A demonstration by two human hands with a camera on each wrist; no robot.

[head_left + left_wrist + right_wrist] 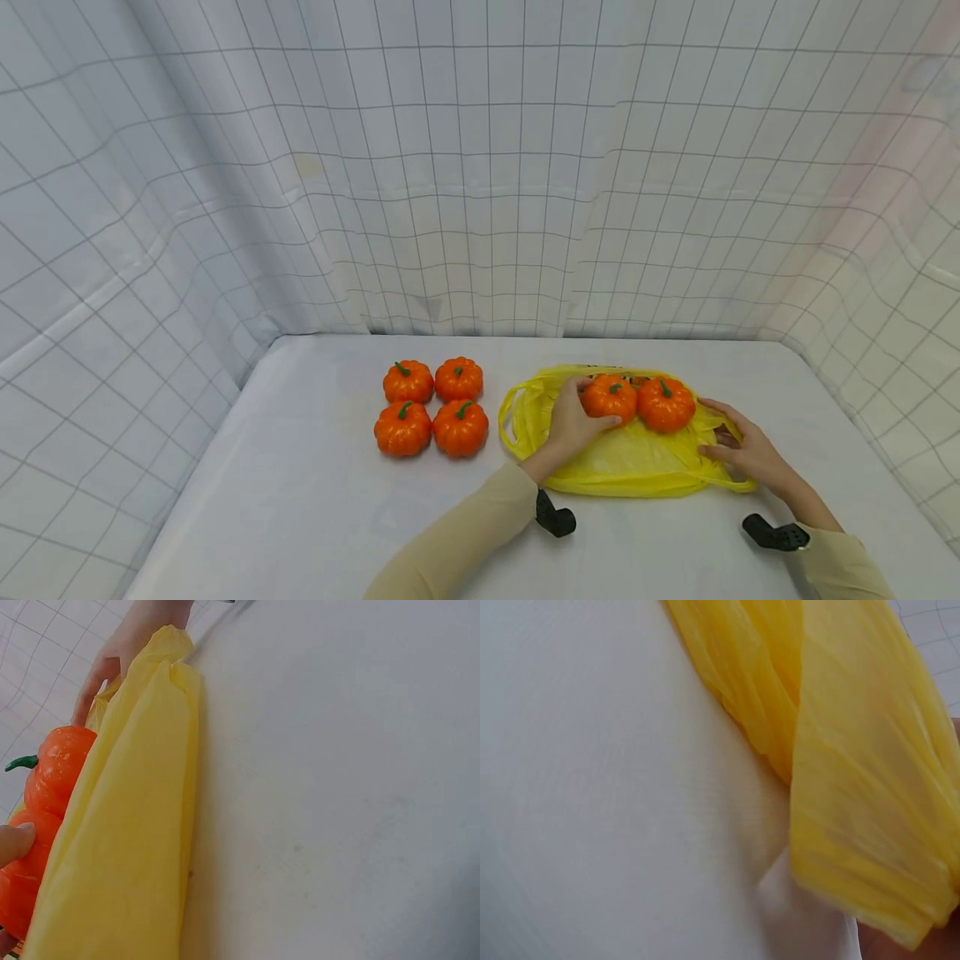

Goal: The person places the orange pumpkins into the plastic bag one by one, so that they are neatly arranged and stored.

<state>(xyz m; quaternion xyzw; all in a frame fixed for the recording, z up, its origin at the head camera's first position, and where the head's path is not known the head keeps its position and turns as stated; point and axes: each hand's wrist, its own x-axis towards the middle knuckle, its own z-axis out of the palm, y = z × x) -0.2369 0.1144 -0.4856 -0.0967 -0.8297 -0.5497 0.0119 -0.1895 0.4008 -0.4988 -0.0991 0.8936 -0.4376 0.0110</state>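
A yellow plastic bag (615,467) lies on the table with two small orange pumpkins (666,406) on it, side by side. My left hand (573,425) grips the left pumpkin (611,398), thumb on the near side and fingers around the back. In the left wrist view the thumb (15,841) presses its orange skin. At the bag's right end, my right hand (750,450) holds the plastic, thumb and fingers spread along its edge. The right wrist view shows the bag (870,772) gathered in folds beside that hand, most of which is hidden.
Left of the bag, several more orange pumpkins (461,428) with green stems stand in a two-by-two group. They rest on a white table (285,467). White curtains (480,183) with a dark grid enclose the back and sides.
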